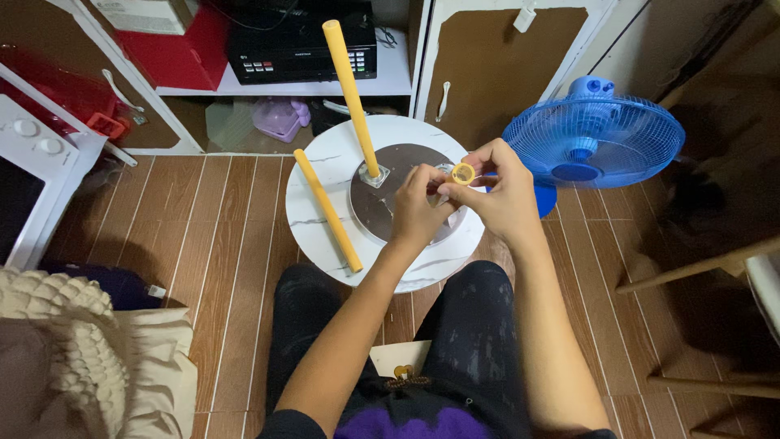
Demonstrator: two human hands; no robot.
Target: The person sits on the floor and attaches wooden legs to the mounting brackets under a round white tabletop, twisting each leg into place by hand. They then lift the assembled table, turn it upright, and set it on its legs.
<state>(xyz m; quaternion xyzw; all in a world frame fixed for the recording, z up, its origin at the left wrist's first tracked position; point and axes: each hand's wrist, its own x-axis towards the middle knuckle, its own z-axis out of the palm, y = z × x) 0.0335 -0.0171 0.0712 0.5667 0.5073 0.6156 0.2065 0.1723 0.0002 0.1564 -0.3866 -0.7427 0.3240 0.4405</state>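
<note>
A round white marble-look tabletop (321, 167) lies upside down on the floor, with a dark round metal plate (398, 175) at its centre. One yellow leg (349, 85) stands upright, fixed in a bracket on the plate. A second yellow leg (327, 210) lies loose across the tabletop's left side. My left hand (418, 207) and my right hand (500, 191) meet above the plate's right part. Together they pinch a small yellow ring-shaped cap (462, 173), with some small metal part between the fingers, mostly hidden.
A blue floor fan (593, 138) stands just right of the tabletop, close to my right hand. Behind are a white shelf with a black device (301, 49) and a red box (183, 53). A white appliance (28, 175) sits left, wooden chair legs (707, 268) right.
</note>
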